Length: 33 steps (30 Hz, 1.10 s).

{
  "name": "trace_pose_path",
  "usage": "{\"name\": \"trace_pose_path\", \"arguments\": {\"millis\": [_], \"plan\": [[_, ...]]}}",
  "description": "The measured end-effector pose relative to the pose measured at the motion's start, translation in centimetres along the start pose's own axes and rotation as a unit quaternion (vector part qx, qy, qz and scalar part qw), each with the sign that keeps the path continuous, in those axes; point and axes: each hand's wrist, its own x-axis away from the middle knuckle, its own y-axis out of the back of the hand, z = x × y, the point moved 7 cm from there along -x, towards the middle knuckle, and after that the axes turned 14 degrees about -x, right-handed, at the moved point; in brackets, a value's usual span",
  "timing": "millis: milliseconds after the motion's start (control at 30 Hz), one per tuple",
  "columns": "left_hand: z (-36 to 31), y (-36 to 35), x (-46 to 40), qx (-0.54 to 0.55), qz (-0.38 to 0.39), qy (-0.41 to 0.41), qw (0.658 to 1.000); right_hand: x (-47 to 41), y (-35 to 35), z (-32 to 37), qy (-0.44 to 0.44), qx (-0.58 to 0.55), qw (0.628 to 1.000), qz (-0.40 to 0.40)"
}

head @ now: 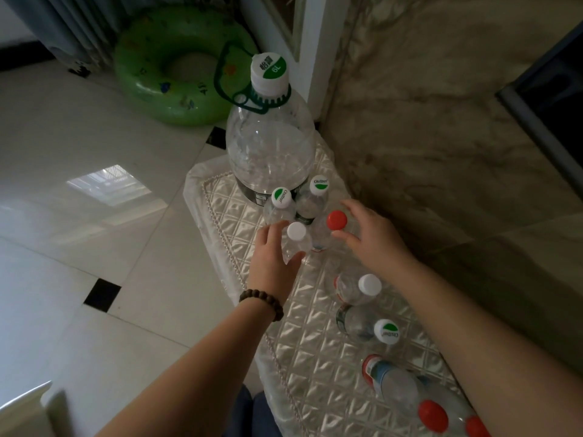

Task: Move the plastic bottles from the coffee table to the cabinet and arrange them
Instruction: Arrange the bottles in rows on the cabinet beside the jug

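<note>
A large clear 6L bottle (270,143) with a white and green cap stands at the far end of the cabinet top (246,212), which has a quilted shiny cover. In front of it stand two small green-label-capped bottles (281,205) (315,197), a white-capped bottle (296,239) and a red-capped bottle (329,230). My left hand (273,260) curls around the white-capped bottle, fingers touching it. My right hand (375,238) is spread beside the red-capped bottle, thumb near its cap. Nearer me stand a white-capped bottle (355,287), a green-capped one (366,326) and red-capped ones (407,389).
A marble wall (441,137) runs along the right of the cabinet. A green inflatable swim ring (176,74) lies on the glossy tiled floor (94,184) at the back left. A dark screen edge (549,89) shows at the right.
</note>
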Motion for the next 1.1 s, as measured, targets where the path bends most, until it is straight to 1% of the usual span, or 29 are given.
{"name": "trace_pose_path", "arguments": {"millis": [100, 167, 233, 300, 333, 367, 433, 467, 533, 633, 700, 867, 1100], "plan": [[0.2, 0.2, 0.1, -0.014, 0.009, 0.008, 1.0, 2.7, 1.4, -0.3, -0.01, -0.038, 0.999, -0.017], [0.2, 0.5, 0.5, -0.03, 0.014, 0.008, 0.999, 5.1, 1.6, -1.1, -0.033, -0.033, 0.999, -0.003], [0.1, 1.2, 1.5, -0.046, -0.013, 0.0, 0.999, 7.1, 1.4, -2.0, -0.057, -0.021, 0.998, 0.017], [-0.7, 2.1, 3.2, -0.054, -0.076, -0.038, 0.995, 8.5, 1.5, -2.7, -0.072, -0.026, 0.997, 0.013], [-1.4, 2.3, 4.3, -0.054, -0.093, -0.069, 0.992, 9.0, 1.6, -3.1, -0.077, -0.037, 0.996, 0.005], [-2.4, 2.0, 5.3, -0.049, -0.084, -0.102, 0.99, 9.6, 1.7, -3.5, -0.082, -0.048, 0.995, -0.003], [-4.2, 0.1, 6.5, -0.037, -0.001, -0.152, 0.988, 10.7, 1.8, -4.3, -0.098, -0.06, 0.993, -0.016], [-4.9, -1.2, 6.8, -0.038, 0.046, -0.167, 0.984, 11.2, 1.8, -4.8, -0.108, -0.062, 0.992, -0.022], [-6.0, -3.6, 6.4, -0.044, 0.115, -0.18, 0.976, 12.3, 1.7, -5.6, -0.128, -0.061, 0.989, -0.029], [-7.0, -6.4, 5.4, -0.071, 0.181, -0.182, 0.964, 13.6, 1.7, -6.5, -0.143, -0.064, 0.987, -0.035], [-7.1, -7.5, 4.8, -0.083, 0.202, -0.174, 0.96, 14.2, 1.8, -6.8, -0.142, -0.065, 0.987, -0.041], [-6.9, -7.2, 4.8, -0.033, 0.172, -0.156, 0.972, 15.0, 1.2, -6.3, -0.131, -0.074, 0.987, -0.05], [-4.0, -3.8, 6.6, 0.006, 0.099, -0.106, 0.989, 15.0, -0.2, -5.6, -0.133, -0.05, 0.99, -0.018]]}}
